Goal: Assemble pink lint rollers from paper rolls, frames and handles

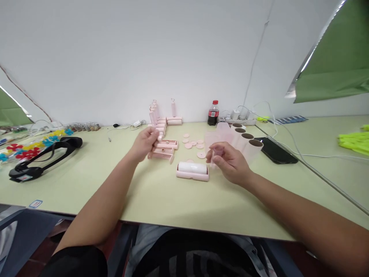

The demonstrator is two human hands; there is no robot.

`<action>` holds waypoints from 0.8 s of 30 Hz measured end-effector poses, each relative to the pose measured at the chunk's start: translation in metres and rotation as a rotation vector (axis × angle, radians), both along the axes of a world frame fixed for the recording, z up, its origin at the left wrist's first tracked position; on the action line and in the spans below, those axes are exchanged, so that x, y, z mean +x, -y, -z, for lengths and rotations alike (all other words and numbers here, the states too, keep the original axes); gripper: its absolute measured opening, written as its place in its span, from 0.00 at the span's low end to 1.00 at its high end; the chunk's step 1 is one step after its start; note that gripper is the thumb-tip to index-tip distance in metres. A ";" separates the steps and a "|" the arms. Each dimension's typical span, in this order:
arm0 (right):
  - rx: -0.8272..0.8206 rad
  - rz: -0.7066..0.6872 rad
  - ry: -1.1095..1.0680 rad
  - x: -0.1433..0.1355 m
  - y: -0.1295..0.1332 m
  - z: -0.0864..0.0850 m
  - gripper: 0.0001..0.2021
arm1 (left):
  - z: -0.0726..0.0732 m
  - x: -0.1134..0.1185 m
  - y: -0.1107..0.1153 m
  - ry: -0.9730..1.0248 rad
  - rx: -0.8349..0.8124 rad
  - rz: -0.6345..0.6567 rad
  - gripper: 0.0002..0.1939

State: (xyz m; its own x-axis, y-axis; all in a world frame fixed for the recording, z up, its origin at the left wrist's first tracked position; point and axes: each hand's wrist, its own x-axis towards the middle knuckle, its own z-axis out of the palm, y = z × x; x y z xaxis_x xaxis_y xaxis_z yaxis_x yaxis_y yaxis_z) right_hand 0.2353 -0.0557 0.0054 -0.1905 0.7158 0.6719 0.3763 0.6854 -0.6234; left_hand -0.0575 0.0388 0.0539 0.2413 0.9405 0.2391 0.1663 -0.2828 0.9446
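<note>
My left hand (146,143) is raised over a row of pink roller frames (163,149) and pinches a small pink part. My right hand (229,161) holds a clear pinkish plastic cover (216,152) just right of a pink lint roller with a white roll (192,171) lying on the table. Several pink round caps (192,144) lie scattered between the two hands. More pink handles (157,111) stand upright near the wall.
Several paper rolls with cardboard cores (247,141) lie right of my right hand, beside a black phone (275,150). A cola bottle (213,112) and a power strip (239,120) stand by the wall. A black headband device (43,157) lies at left.
</note>
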 end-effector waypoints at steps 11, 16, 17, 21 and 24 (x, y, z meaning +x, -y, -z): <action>0.071 -0.064 0.427 -0.005 0.003 -0.005 0.14 | 0.031 0.061 0.050 0.007 -0.094 0.588 0.22; 0.057 -0.024 0.502 -0.005 0.003 -0.004 0.13 | 0.033 0.057 0.049 -0.137 0.046 0.558 0.19; 0.056 -0.015 0.517 -0.005 0.003 -0.003 0.13 | 0.033 0.056 0.049 -0.214 0.120 0.524 0.17; 0.064 0.009 0.555 -0.003 0.004 -0.003 0.14 | 0.033 0.053 0.046 -0.489 0.368 0.438 0.15; 0.058 0.006 0.591 -0.002 0.003 -0.003 0.15 | 0.033 0.054 0.046 -0.538 0.392 0.468 0.15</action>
